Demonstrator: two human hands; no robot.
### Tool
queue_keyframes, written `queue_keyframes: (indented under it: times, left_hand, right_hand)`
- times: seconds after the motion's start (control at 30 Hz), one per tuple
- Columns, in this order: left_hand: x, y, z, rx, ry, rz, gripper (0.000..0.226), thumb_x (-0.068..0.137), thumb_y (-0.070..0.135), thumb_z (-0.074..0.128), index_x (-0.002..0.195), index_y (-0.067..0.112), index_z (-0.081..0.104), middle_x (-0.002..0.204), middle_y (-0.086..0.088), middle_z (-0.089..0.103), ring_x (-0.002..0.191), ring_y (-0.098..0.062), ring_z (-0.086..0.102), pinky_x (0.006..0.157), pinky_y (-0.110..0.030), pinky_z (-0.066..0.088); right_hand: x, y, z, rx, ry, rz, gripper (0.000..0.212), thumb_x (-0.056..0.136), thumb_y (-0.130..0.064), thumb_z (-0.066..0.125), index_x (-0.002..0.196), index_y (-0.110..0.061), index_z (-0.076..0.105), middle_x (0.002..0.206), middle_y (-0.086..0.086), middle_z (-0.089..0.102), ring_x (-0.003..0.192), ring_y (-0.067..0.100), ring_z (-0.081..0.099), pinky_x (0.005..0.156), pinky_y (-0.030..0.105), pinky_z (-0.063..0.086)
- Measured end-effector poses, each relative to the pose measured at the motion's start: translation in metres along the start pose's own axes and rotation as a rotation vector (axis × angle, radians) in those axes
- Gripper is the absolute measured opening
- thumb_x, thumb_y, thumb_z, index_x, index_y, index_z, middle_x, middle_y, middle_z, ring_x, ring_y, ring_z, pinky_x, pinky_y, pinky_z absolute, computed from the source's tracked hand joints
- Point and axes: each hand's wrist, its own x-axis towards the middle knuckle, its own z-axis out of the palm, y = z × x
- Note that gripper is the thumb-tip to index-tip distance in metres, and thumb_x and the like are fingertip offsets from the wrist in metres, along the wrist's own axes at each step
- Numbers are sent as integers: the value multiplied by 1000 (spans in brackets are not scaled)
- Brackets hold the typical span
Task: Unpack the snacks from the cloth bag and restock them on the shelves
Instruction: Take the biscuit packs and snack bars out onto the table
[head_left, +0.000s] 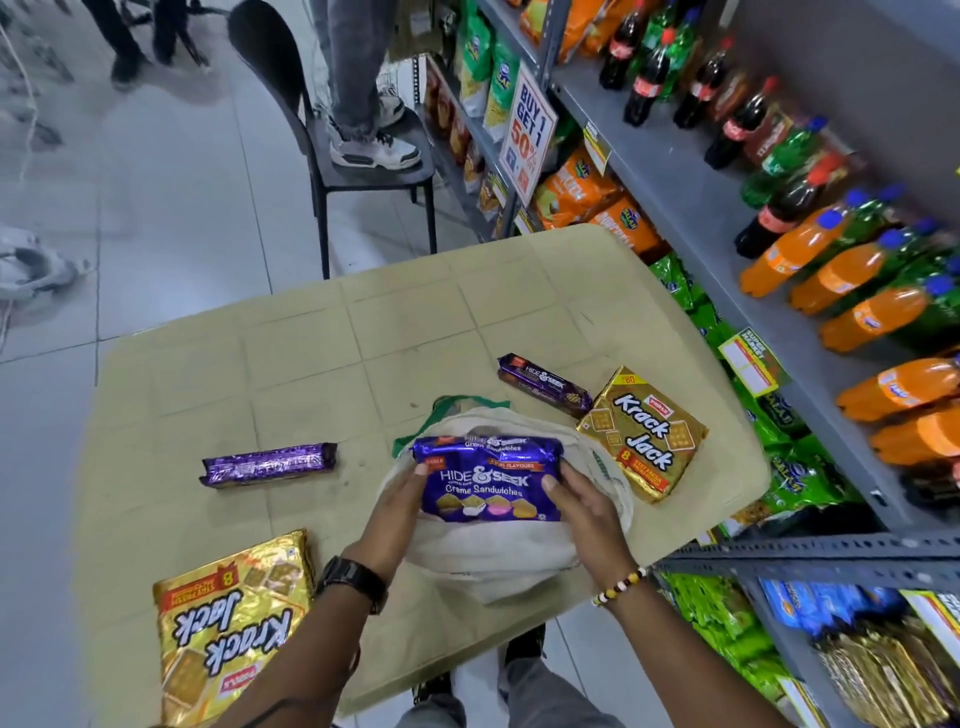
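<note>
Both hands, left hand (397, 512) and right hand (584, 506), hold the Hide & Seek pack (488, 478) over the cloth bag (493, 561). Unpacking step. Next, set it on the surface (363, 338) toward 12 o'clock.

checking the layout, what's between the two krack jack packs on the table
In the head view, the cloth bag and the Hide & Seek pack held over it in both hands.
</note>
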Motion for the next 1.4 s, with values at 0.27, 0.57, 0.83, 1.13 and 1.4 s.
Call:
queue_keyframes:
  times: [0.27,0.57,0.83,1.13,1.4]
  left_hand:
    - [18,82,-42,-155,252,59,42,88,36,57,111,4,72,111,-14,75,110,-30,68,105,-45,47]
    - [89,121,-117,-124,435,18,25,98,29,49,100,12,67,101,-11,72,90,-22,66,81,-31,51]
    - [145,90,-192,26,584,-158,40,100,43,46,95,12,70,77,-4,78,65,-17,72,59,-20,54]
    - [138,79,-234,501,604,-210,37,105,34,36,80,21,60,105,-16,64,99,-38,62,87,-43,49]
    - [114,75,-126,410,536,45,47,99,45,53,140,24,51,123,10,57,82,24,57,84,-13,40]
  right_hand:
    - [72,-96,59,1,-149,-68,34,88,-44,68,118,-28,72,112,5,77,107,21,72,85,33,59]
    - [178,-121,158,-50,-220,30,19,91,-29,68,96,-15,78,82,0,80,72,9,75,57,16,54]
    - [237,-48,230,8,-279,298,15,87,-21,73,78,-9,72,67,2,74,54,11,68,48,18,51]
    - [245,-12,247,-11,-559,367,25,94,-5,63,118,-7,65,100,6,70,83,9,69,73,17,55]
    - [203,-38,120,-200,-327,174,29,90,-13,70,119,-19,67,110,1,73,93,4,70,87,26,55]
